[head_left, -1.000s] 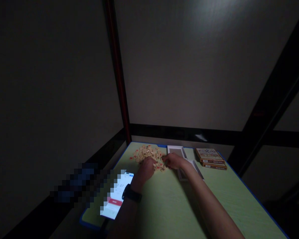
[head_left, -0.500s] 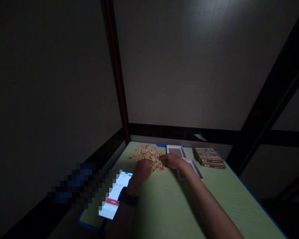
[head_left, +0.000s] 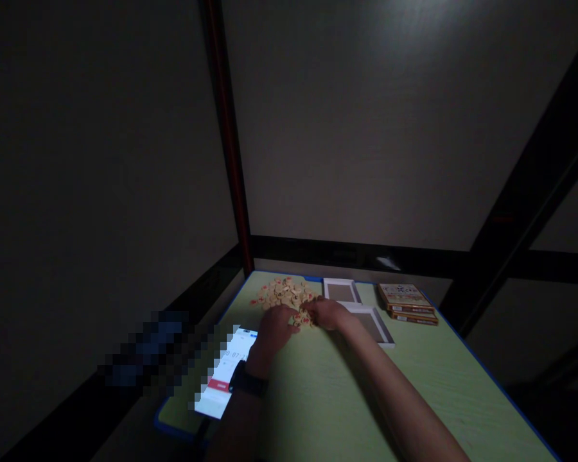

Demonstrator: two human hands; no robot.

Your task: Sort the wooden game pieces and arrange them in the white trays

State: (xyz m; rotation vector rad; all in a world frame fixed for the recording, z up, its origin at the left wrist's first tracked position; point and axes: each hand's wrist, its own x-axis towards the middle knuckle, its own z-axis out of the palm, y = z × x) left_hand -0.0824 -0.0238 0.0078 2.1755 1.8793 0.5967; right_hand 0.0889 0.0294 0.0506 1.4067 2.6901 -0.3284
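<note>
Round wooden xiangqi pieces (head_left: 282,294) with red and dark characters lie in a heap on the green table's far left part. My left hand (head_left: 275,327), with a dark watch on its wrist, is at the heap's near edge. Its thumb and fingers are apart, around a few pieces (head_left: 297,319). From the right, my right hand (head_left: 331,314) reaches to the same small group, fingers bent inward and closed at the pieces. What lies inside its fingers is hidden. Both hands stay low over the table.
Two shallow white-rimmed trays, a far one (head_left: 341,291) and a nearer one (head_left: 378,327), lie right of the heap. Stacked flat boxes (head_left: 407,299) sit farther right. A lit phone (head_left: 224,375) showing a timer is beside my left wrist. The table (head_left: 327,398) has a blue edge.
My right hand has moved slightly left and down, closer to my left hand. The left fingers have spread around pieces at the near edge, and the small group there is drawn closer together.
</note>
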